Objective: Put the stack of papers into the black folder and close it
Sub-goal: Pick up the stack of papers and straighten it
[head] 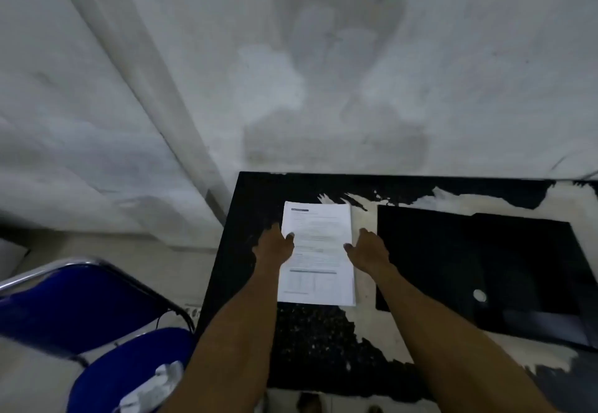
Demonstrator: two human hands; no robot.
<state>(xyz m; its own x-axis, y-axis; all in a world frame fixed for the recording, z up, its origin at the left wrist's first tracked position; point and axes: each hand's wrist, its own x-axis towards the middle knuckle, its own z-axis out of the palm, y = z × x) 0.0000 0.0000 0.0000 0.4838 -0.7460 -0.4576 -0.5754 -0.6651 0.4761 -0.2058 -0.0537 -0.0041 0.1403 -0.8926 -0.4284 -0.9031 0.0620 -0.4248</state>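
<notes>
A white stack of printed papers (318,267) lies flat on the black-and-white table (310,341), left of centre. My left hand (275,246) rests at the stack's left edge with its thumb on the top sheet. My right hand (369,251) sits at the right edge, thumb touching the paper. Both hands have fingers spread along the sides; I cannot tell whether the stack is lifted. The black folder (479,270) lies to the right of the papers, with a small white round spot on it. Whether it is spread open is hard to tell.
A blue folding chair (81,309) with a metal frame stands at the left of the table, with crumpled white material (155,386) on its seat. A grey stained wall (323,73) rises right behind the table's far edge.
</notes>
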